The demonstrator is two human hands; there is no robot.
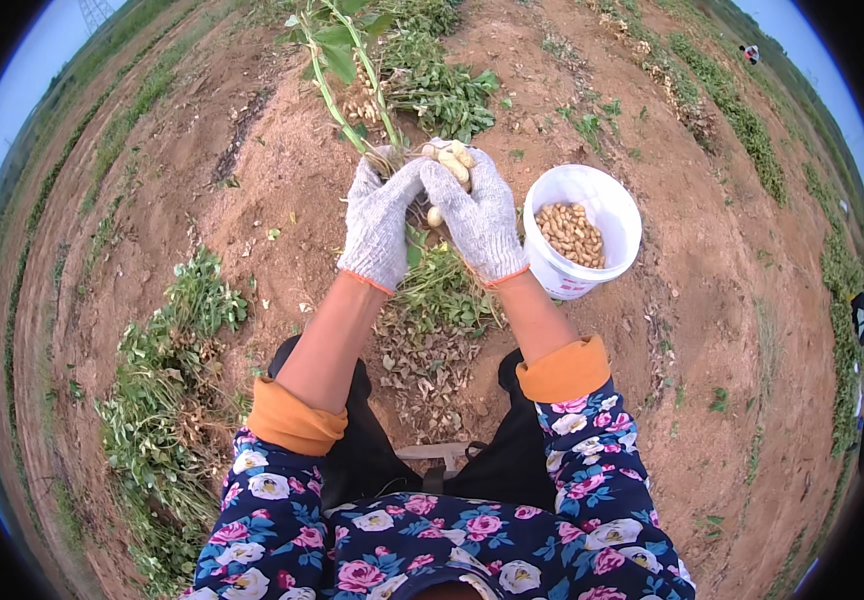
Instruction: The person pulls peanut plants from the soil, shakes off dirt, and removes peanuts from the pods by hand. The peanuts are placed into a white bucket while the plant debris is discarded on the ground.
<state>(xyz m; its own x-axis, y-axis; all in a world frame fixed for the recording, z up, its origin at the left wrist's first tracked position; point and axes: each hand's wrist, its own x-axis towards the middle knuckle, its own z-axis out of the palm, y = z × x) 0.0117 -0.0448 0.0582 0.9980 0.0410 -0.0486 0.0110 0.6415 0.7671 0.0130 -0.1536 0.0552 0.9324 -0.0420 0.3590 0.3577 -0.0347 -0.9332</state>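
Both hands wear grey-white knit gloves with orange cuffs and meet in front of me. My left hand (379, 217) is closed around the root end of a peanut plant (334, 97), whose green stems and leaves rise away from me. My right hand (473, 214) holds several pale peanut pods (453, 161) between thumb and fingers, touching the left hand. One more pod (434, 217) shows beneath the hands, among thin roots. Right of my right hand, a white plastic bucket (619, 225) stands with many peanuts (570, 234) in it.
Pulled peanut plants lie beyond the hands (443, 94), between my legs (443, 289) and in a long heap at left (161, 427). Dry leaves (432, 375) cover soil near my feet. Green rows cross the field; a distant person (751, 54) is at upper right.
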